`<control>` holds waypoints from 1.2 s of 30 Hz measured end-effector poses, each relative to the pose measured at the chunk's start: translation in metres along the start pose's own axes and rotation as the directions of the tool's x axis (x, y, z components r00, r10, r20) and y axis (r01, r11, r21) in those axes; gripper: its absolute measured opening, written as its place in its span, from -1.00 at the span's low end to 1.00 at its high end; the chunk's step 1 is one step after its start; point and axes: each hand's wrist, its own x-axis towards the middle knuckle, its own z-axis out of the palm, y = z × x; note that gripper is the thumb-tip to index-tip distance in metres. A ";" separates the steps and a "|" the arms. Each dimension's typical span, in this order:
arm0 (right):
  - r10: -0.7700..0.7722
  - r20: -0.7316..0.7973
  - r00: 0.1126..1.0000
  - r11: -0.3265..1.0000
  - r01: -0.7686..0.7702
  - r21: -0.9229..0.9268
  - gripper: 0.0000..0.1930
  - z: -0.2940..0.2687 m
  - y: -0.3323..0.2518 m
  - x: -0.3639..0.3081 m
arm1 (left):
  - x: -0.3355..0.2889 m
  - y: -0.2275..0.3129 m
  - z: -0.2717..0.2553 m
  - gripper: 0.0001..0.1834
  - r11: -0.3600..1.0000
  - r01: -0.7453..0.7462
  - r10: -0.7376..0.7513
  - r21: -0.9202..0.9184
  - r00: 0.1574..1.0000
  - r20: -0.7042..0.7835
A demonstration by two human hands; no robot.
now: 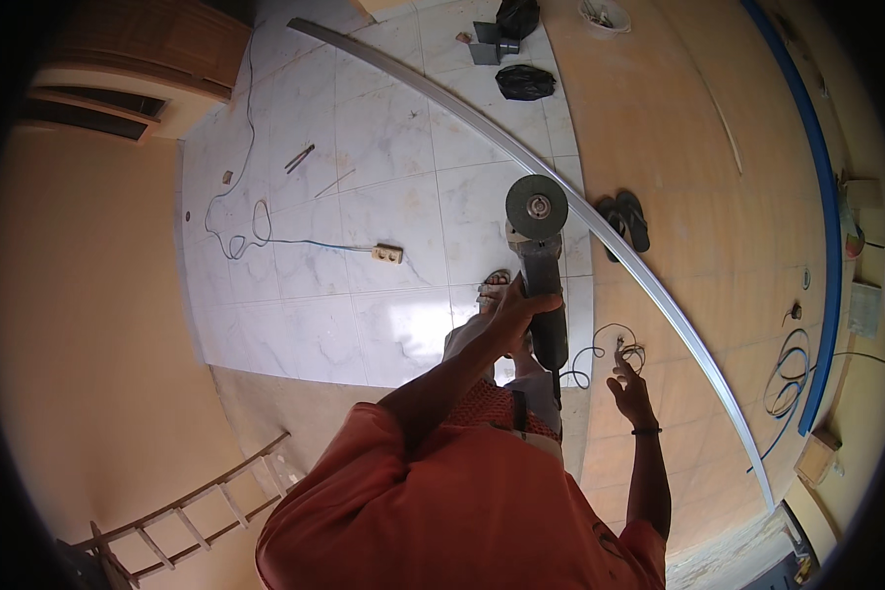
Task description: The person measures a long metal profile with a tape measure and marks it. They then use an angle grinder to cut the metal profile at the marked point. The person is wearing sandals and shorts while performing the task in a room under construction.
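Note:
My left hand [523, 313] is wrapped round the body of an angle grinder [542, 267], held upright in front of me. Its dark round disc [522, 218] points away from me, at the top of the tool. To the right, my right hand [630, 391] is raised with its fingers pinched at a loop of thin black power cord [600, 351]. The cord's tip, perhaps the plug, is too small to make out. A long silvery metal profile [680, 320] runs across the floor beyond both hands, apart from the disc as far as I can tell.
A beige socket strip [387, 255] with a blue cable lies on the white tiles, near pincers [301, 157]. Black sandals [627, 222] sit beside the metal profile. A wooden ladder [190, 527] is at the lower left; a long blue bar [818, 197] lies far right.

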 end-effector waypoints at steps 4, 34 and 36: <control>-0.194 0.068 0.979 0.854 0.135 0.502 -0.09 0.008 -0.082 0.043 | 0.030 -0.032 0.006 -0.35 0.997 0.004 -0.005 0.072 1.000 0.016; 0.632 -0.598 0.493 0.744 -0.604 0.288 -0.78 0.194 0.620 0.338 | 0.433 -0.315 -0.316 -0.69 0.955 0.125 -0.038 0.268 0.950 -0.309; 0.594 -0.656 0.466 0.755 -0.604 0.256 -0.70 0.213 0.594 0.347 | 0.445 -0.323 -0.327 -0.65 0.962 0.127 -0.043 0.240 0.944 -0.327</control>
